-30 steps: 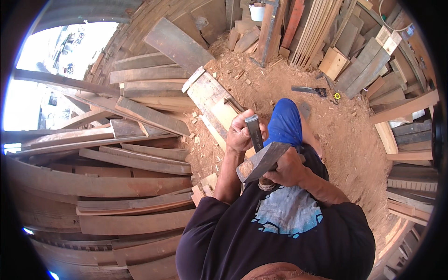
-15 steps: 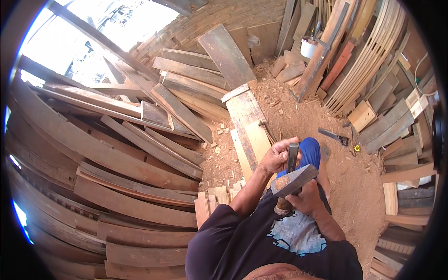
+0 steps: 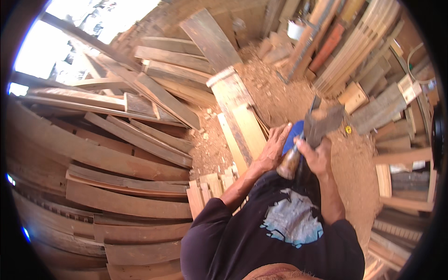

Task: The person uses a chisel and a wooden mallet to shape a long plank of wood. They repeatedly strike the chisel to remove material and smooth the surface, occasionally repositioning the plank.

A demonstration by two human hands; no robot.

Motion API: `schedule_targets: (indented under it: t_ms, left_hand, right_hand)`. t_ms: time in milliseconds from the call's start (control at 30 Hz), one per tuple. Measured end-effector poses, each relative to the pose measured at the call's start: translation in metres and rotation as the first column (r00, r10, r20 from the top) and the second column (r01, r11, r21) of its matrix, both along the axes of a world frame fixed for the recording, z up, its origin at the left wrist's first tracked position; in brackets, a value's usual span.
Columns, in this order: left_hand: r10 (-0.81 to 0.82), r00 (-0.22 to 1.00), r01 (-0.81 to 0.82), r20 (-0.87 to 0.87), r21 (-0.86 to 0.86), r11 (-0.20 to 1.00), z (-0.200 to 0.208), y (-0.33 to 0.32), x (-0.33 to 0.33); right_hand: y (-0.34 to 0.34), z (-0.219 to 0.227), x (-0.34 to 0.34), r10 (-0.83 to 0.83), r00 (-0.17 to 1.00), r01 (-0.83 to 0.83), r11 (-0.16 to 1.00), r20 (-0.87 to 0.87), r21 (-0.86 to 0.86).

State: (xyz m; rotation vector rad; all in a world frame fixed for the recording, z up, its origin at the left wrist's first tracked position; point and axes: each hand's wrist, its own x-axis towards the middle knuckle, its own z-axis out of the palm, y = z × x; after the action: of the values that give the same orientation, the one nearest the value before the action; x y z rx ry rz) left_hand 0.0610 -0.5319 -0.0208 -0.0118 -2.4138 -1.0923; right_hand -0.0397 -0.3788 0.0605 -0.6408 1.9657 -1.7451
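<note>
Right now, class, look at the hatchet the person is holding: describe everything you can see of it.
The hatchet has a broad, dull grey metal head with a flared blade, and a worn brown wooden handle that runs down and to the left. It is raised in front of the person's chest, the head uppermost and tilted, blurred by motion. The right hand wraps around the handle just below the head. The left hand lies open beside the handle's lower end; whether it touches is unclear. Behind it is something blue, partly hidden.

Rough, weathered wooden planks (image 3: 140,140); dull grey metal hatchet head (image 3: 326,122); worn, glossy wooden handle (image 3: 289,163).
</note>
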Motion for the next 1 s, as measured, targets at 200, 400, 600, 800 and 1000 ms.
schedule_targets:
  t_ms: [200,400,600,800,1000]
  left_hand:
    - [-0.034,0.969,0.062,-0.244,0.108,0.992,0.033,0.02,-0.006]
    - [-0.009,0.962,0.169,-0.272,0.569,0.805,0.05,-0.029,-0.035]
    - [0.363,0.93,-0.325,0.053,0.578,0.749,0.032,-0.132,-0.062]
    - [0.354,0.913,-0.408,0.204,0.499,0.765,-0.002,-0.17,-0.102]
    - [0.319,0.942,-0.321,0.102,0.546,0.774,-0.055,-0.191,-0.121]
  right_hand:
    - [-0.008,-0.022,-0.016,-0.011,0.991,0.031,0.989,0.134,-0.144]
    - [-0.028,-0.015,-0.026,0.0,0.999,0.004,0.997,0.054,-0.08]
    - [-0.04,-0.022,-0.026,0.058,0.974,-0.103,0.974,-0.218,-0.202]
    - [-0.039,-0.041,-0.011,0.093,0.964,-0.13,0.982,-0.249,-0.138]
    - [-0.047,-0.043,-0.012,0.166,0.95,-0.19,0.979,-0.264,-0.069]
